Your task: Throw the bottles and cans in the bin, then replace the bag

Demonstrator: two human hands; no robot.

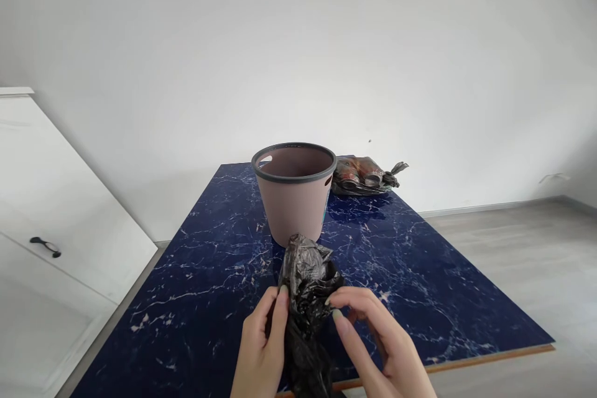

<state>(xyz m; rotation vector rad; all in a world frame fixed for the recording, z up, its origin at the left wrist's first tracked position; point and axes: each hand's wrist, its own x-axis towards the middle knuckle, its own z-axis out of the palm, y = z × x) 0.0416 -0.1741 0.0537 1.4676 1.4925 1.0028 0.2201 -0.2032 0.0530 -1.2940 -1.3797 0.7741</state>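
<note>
A crumpled black plastic bag [306, 286] is held up just above the near edge of the blue marbled table [205, 273]. My left hand [262, 348] pinches its left side with closed fingers. Gripping the right side is my right hand [382, 342], its thumb and fingers closed on the plastic. Behind the bag stands an upright pinkish-grey bin [295, 199] with a dark grey rim and nothing visible inside.
A clear bag with brown and dark contents [361, 175] lies at the table's far right corner by the white wall. A white cabinet with a black handle [45, 246] stands on the left. Grey floor [536, 261] lies to the right.
</note>
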